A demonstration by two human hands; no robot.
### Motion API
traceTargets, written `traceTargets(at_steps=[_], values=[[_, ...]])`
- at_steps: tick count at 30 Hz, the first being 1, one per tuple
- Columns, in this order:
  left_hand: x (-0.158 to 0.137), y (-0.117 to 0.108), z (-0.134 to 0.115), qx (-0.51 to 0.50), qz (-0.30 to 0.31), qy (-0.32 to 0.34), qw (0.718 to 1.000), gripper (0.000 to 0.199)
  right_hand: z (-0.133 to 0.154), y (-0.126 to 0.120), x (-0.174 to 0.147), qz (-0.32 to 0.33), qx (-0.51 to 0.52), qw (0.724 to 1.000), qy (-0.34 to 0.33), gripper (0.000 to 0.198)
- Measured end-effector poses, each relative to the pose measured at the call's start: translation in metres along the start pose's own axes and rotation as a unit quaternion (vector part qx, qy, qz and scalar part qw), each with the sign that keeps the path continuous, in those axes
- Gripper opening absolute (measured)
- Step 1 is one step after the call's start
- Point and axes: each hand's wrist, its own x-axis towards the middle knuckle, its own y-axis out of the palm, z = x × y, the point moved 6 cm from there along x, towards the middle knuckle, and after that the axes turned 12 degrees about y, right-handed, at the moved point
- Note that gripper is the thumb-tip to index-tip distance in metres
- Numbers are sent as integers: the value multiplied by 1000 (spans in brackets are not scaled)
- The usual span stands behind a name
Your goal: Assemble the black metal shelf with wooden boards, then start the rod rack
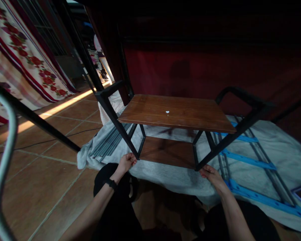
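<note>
Our left hand and right hand grip the wooden shelf at its lower near corners, fingers partly hidden, by the near edge of the grey cloth; we cannot tell whether it rests there. Its frame partly covers grey rods toward the cloth's left end and a blue rack toward the right.

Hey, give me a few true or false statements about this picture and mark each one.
1. The left hand is at a lower corner of the shelf unit. True.
2. A black wristband is on the right wrist. False: the black wristband is on the left wrist.
3. A small white mark shows on the upper board. True.
4. Grey rods lie right of the shelf unit in view. False: the rods lie left of it.
5. Blue bars lie right of the right hand. True.
</note>
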Motion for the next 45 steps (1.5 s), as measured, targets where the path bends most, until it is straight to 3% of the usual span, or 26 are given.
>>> traceTargets(at_steps=[7, 11, 14, 28, 38, 45], values=[[-5, -10, -19, 133, 22, 63, 989, 8, -1, 1, 0, -9, 35, 999, 17, 32], [-10, -4, -31, 327, 104, 134, 930, 15, 0, 1, -2, 3, 19, 1000, -5, 32], [-14, 0, -36, 405, 134, 170, 888, 20, -2, 0, -2, 13, 14, 1000, -16, 32], [-22, 1, -45, 484, 182, 188, 835, 23, -22, -11, 7, 4, 34, 999, 19, 34], [-24, 1, -56, 512, 222, 218, 801, 21, -29, -15, 14, 42, 48, 996, 67, 36], [-25, -1, -61, 492, 230, 219, 811, 23, -20, -16, 10, 49, 5, 995, 82, 38]])
